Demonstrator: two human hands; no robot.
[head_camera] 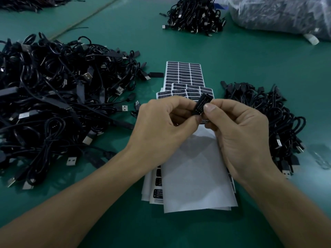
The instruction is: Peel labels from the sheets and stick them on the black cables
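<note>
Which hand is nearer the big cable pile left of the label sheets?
Left. The left hand is just right of the big cable pile; the right hand is farther right, past the labelled cable piece both pinch.

Worktop (250,68): green mat covering, matt, smooth and even.
Black cables (53,95): plastic sheath, smooth, low sheen where light catches the loops.
USB plugs (71,161): bare metal shells, bright, on black moulded plastic bodies.
Label sheets (184,74): white paper backing; black labels with white print, slightly glossy.
Blank sheet (195,176): white backing paper, smooth, satin, lightly creased.
Cable block (203,104): black plastic, matt; black printed label on its face.
Bag (279,13): clear plastic film, crinkled, glossy.
</note>
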